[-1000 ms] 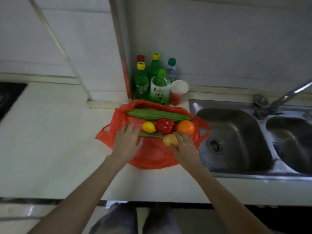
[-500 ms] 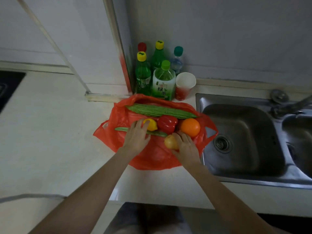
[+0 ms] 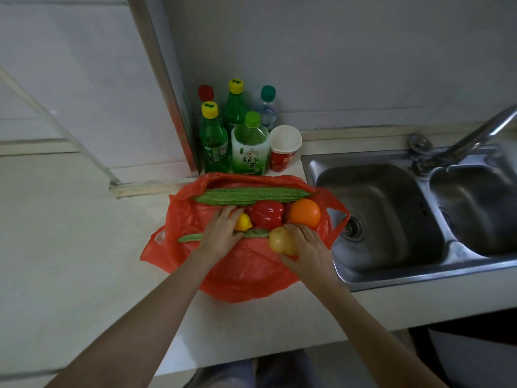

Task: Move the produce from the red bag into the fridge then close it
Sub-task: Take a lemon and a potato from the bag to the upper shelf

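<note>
Head view: the right hand point(image 3: 307, 245) grips the yellow pear point(image 3: 281, 242) at the near edge of the red bag point(image 3: 246, 273), which lies on the counter point(image 3: 70, 247). The left hand point(image 3: 222, 233) rests with relaxed fingers on the lemon point(image 3: 244, 222) and the slim green pod point(image 3: 190, 238).

Risk: lifting the pear may disturb the orange point(image 3: 305, 213) just beyond the right hand; it could roll into the sink point(image 3: 377, 214).

Change: both hands have advanced further onto the produce, and the left now covers the lemon.
</note>
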Motion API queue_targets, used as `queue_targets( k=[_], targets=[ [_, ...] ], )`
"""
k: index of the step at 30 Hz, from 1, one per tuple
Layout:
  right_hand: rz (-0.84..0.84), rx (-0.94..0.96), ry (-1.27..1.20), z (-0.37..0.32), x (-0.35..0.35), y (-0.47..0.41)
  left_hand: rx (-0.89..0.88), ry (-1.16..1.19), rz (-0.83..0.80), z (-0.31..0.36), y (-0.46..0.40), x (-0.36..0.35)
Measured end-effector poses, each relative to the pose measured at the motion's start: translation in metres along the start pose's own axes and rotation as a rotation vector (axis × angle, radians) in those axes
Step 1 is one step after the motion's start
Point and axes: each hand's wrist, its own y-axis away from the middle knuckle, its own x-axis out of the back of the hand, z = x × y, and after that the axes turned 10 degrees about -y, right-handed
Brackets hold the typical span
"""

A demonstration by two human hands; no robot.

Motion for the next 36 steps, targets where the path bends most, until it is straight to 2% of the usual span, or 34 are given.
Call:
queue_targets(
  k=[8,12,17,22,28,36],
  targets=[
    [0.035,-0.088,-0.029,-0.008,0.011,0.01,-0.031,0.154,0.077,-0.006,0.002,-0.002],
    [0.032,-0.035,-0.002,-0.014,0.019,0.008,-0.018,0.215,0.217,-0.007,0.022,0.011],
    [0.029,0.081,-0.008,-0.032,0.031,-0.005,0.111,0.292,0.418,-0.02,0.067,0.038],
    [-0.027,0.283,-0.061,-0.057,0.034,-0.023,0.311,0.236,0.578,-0.031,0.132,0.064],
    [-0.145,0.565,-0.088,-0.089,0.009,-0.029,0.667,0.171,0.741,-0.029,0.23,0.069],
    [-0.37,0.903,-0.195,-0.208,-0.029,0.0,1.138,0.192,0.912,-0.025,0.367,0.079]
  ],
)
